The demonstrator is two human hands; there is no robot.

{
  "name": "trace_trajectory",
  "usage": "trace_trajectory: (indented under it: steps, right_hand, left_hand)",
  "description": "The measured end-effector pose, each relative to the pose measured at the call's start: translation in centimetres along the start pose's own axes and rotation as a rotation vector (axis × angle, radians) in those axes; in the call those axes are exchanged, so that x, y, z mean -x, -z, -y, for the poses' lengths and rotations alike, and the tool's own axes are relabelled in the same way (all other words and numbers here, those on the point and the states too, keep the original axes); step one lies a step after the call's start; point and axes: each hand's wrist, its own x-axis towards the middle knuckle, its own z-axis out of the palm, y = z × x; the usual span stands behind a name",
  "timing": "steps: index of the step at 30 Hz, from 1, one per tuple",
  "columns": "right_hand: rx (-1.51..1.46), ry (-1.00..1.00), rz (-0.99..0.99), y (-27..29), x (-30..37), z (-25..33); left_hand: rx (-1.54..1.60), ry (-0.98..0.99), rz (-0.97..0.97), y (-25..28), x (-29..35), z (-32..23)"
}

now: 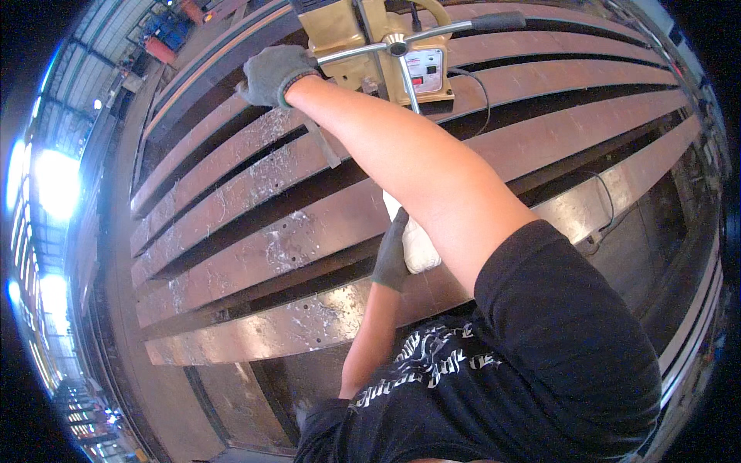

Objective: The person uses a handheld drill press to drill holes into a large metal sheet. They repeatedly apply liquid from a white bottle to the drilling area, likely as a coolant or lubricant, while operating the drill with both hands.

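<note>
My right arm reaches across the picture to the far left. There my right hand [278, 75], in a grey work glove, is closed round the end of one spoke of a feed handle [351, 54]. The handle belongs to a beige magnetic drill [332, 29] standing on steel beams. Nearer to me, my left hand [391, 255], also gloved, is closed on a white plastic bottle [421, 251]. My right forearm hides part of the bottle and the drill's lower end. Another spoke with a black grip [498, 21] points right.
Several long brown steel beams [509, 150] lie side by side with dark gaps between them. Metal shavings and whitish wet patches [285, 251] cover their left parts. A black cable [488, 100] hangs from the drill. Blue and red containers [166, 31] stand far back left.
</note>
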Motion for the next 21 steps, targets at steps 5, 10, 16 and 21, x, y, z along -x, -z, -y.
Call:
trace_trajectory:
  steps: [5,10,16,21]
  right_hand:
    - [-0.011,-0.034,0.037,-0.16,0.03,-0.79]
    - [-0.033,-0.033,0.011,-0.32,-0.15,-0.79]
    - [-0.010,-0.042,0.060,-0.13,-0.09,-0.56]
    - [-0.031,-0.012,0.125,-0.45,-0.14,-0.80]
  left_hand:
    - [0.102,0.107,-0.062,-0.37,-0.25,0.08]
    - [0.101,0.136,-0.069,-0.07,-0.59,0.39]
    - [0.102,0.152,-0.078,0.01,-0.62,0.37]
    - [0.103,0.172,-0.084,-0.20,-0.33,0.27]
